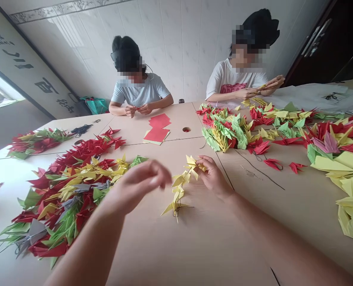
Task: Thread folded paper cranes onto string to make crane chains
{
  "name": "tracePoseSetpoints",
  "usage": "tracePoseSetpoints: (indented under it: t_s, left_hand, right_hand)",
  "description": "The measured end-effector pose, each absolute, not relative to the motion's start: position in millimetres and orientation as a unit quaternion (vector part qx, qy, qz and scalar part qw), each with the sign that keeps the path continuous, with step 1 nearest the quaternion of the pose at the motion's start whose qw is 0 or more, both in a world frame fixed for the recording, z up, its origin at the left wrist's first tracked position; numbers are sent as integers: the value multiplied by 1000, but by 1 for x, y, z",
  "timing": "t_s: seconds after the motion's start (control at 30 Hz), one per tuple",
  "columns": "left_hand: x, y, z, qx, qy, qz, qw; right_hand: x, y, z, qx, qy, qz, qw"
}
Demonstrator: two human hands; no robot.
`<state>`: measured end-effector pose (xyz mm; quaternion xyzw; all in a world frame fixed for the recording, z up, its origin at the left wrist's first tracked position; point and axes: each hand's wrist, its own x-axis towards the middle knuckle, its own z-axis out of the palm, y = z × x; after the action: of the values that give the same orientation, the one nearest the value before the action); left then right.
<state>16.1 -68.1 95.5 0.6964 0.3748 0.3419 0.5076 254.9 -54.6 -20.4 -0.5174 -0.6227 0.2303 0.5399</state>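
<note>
My right hand [213, 176] pinches the top of a short string of yellow paper cranes [178, 186], which lies across the tan table [194, 246] in front of me. A dark thread [175, 210] shows at the string's lower end. My left hand [139, 184] is blurred and raised above the table, with its fingers curled toward the cranes. I cannot tell whether it holds a thread. Just left of that hand lies a large heap of red, yellow, green and grey paper cranes [66, 200].
Two co-workers [139, 87] [242, 73] sit across the table, folding paper by hand. Red paper squares [157, 129] lie between them near a round table hole [186, 129]. More crane heaps [232, 131] [340, 155] spread along the right side, and another [37, 142] lies far left.
</note>
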Motion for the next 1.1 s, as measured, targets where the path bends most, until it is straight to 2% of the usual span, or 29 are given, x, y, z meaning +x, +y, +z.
tracePoseSetpoints:
  t_s: [0.13, 0.3, 0.37, 0.53, 0.63, 0.77, 1.1]
  left_hand:
    - [50, -51, 59, 722, 422, 266, 480]
    - [67, -43, 22, 746, 440, 242, 437]
    - [65, -43, 19, 723, 428, 232, 490]
    - [53, -42, 21, 559, 373, 232, 703]
    - [50, -41, 22, 463, 339, 245, 782]
    - [49, -39, 20, 396, 294, 230, 839]
    - [46, -36, 16, 328, 275, 192, 883]
  right_hand:
    - [253, -56, -19, -524, -619, 228, 540]
    - [248, -60, -16, -510, -627, 236, 539]
    - [247, -62, -14, -504, -631, 241, 538]
    - [247, -67, -8, -495, -635, 240, 542]
    - [247, -70, -5, -491, -656, 212, 533]
    - [247, -73, 0, -477, -682, 168, 528]
    - [252, -73, 6, -452, -728, 71, 510]
